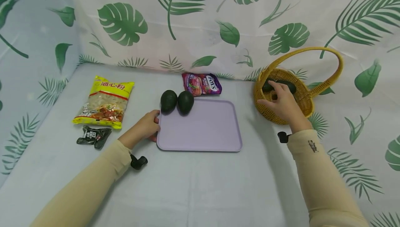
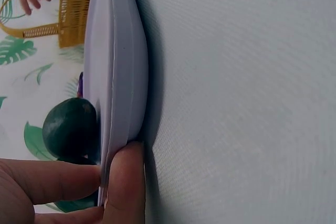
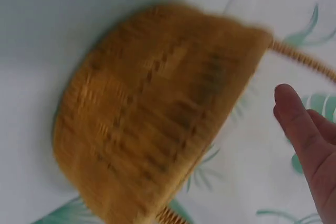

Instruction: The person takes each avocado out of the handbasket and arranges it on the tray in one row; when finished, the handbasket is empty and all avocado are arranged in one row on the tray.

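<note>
My left hand (image 1: 147, 125) grips the left edge of the lilac tray (image 1: 200, 129); in the left wrist view its thumb and fingers (image 2: 122, 182) pinch the rim. Two dark green avocados (image 1: 168, 101) (image 1: 185, 102) lie side by side at the tray's upper left corner. Over the wicker basket (image 1: 271, 115) at the right, my right hand (image 1: 284, 103) hovers with fingers spread and relaxed. Dark green avocados (image 1: 288, 85) lie inside the basket, partly covered by that hand. The right wrist view shows the basket's side (image 3: 152, 108) and the hand (image 3: 310, 140) beyond its rim, holding nothing visible.
A yellow pasta bag (image 1: 104, 102) lies at the left, with a small black packet (image 1: 93, 136) below it. Behind the tray is a purple candy bag (image 1: 201, 84). The basket's tall handle (image 1: 339, 64) arches up on the right, near the leaf-patterned cloth.
</note>
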A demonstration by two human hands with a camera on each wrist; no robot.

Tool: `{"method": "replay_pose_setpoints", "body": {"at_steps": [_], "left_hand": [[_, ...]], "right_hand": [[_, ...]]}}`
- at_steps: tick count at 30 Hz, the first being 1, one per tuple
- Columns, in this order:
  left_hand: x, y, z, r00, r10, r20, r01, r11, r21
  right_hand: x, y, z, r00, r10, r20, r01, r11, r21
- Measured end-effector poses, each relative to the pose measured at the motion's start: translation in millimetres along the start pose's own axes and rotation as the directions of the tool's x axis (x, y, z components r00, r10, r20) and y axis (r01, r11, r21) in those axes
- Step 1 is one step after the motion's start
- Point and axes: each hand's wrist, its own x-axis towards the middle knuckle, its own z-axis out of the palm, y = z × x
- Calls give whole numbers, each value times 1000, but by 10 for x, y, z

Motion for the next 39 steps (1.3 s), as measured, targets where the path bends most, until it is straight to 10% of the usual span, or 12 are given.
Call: {"method": "replay_pose_setpoints", "body": {"at_steps": [13, 20, 32, 39], "left_hand": [[-3, 31, -4, 1000, -8, -2, 8, 1000, 0], [-5, 25, -13, 1000, -8, -10, 8, 1000, 23], [-30, 47, -4, 1000, -23, -6, 23, 999, 47], [-20, 29, -7, 1000, -24, -9, 24, 999, 45]], "right_hand": [[303, 572, -441, 968, 241, 74, -234, 968, -92], [454, 695, -492, 890, 426, 163, -401, 901, -168], [623, 782, -440, 826, 396, 400, -322, 916, -240], [601, 736, -368, 864, 334, 377, -254, 935, -247]]}}
